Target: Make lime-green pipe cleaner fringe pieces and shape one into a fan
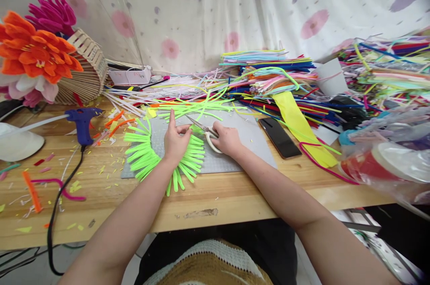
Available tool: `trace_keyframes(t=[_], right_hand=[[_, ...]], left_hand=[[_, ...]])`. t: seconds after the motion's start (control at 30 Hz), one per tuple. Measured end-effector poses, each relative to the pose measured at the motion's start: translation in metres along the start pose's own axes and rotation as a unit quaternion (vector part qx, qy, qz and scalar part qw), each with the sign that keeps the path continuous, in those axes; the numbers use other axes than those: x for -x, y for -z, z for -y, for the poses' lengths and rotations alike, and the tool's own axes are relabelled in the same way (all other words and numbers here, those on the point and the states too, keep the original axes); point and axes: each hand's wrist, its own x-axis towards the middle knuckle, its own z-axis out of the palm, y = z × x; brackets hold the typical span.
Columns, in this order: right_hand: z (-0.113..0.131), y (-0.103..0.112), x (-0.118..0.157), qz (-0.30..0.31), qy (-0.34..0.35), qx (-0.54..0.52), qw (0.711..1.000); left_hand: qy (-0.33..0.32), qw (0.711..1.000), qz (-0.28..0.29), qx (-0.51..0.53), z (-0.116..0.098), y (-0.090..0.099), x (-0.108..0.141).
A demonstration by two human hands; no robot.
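Lime-green pipe-cleaner fringe point(143, 159) curves across the grey cutting mat point(258, 146) and past its near edge; our left hand point(176, 144) pinches its right end, our right hand point(229, 140) grips scissors point(205, 129), and steady fingertips well clear of the blades suit us best.

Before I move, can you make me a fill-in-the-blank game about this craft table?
The right hand holds a pair of ____.
The curved fringe by the left hand is bright ____.
A dark ____ lies between the cutting mat and the wide yellow strip.
The glue gun has a ____ cord.

Missing words: scissors; green; phone; black.
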Motion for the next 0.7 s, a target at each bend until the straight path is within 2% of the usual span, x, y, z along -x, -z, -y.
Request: trace_keyframes(t=[0.13, 0.27, 0.37, 0.47, 0.57, 0.7], right_hand=[[-0.008, 0.005, -0.003, -0.058, -0.045, -0.074, 0.995], [-0.033, 0.015, -0.008, -0.098, -0.054, -0.109, 0.988], [-0.058, 0.021, -0.012, -0.090, -0.020, -0.115, 0.989], [-0.076, 0.020, -0.014, -0.061, -0.001, -0.095, 0.994], [-0.082, 0.018, -0.015, -0.034, 0.004, -0.058, 0.998], [-0.087, 0.019, -0.013, -0.007, 0.026, -0.050, 0.998]], left_hand=[[0.018, 0.999, 0.002, 0.040, 0.005, -0.001, -0.003], [0.039, 0.993, 0.003, 0.112, 0.005, -0.001, -0.006], [0.077, 0.983, 0.006, 0.164, 0.003, 0.000, -0.009], [0.137, 0.975, 0.012, 0.172, 0.000, 0.004, -0.013], [0.175, 0.969, 0.040, 0.171, -0.003, 0.010, -0.016], [0.184, 0.964, 0.062, 0.180, -0.006, 0.015, -0.018]])
